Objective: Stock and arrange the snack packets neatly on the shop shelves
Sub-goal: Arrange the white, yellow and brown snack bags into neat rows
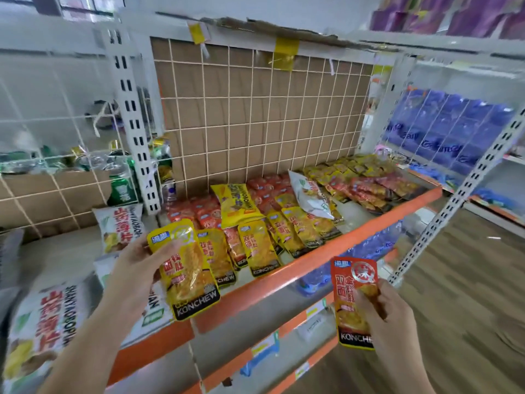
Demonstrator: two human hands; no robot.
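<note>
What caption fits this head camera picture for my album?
Left hand holds a yellow packet, right hand a red packet, before the snack shelf.

Bare shelf patch (360, 215) — packets (301, 228) alongside

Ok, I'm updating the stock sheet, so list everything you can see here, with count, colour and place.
shelf: one, orange front edge, centre
held yellow packet: one, yellow, front left
held red packet: one, orange-red, front right
yellow packets: many, yellow, front rows on shelf
red packets: many, red, behind them
large bag: one, yellow, lying atop the packets
white bag: one, white, tilted mid-shelf
big bags: at least two, white with red print, left
grid: one, white wire over brown cardboard, behind
cans: several, green, behind grid, left
blue packs: several, blue, right-hand shelf
left hand: grips held yellow packet
right hand: pinches held red packet
</note>
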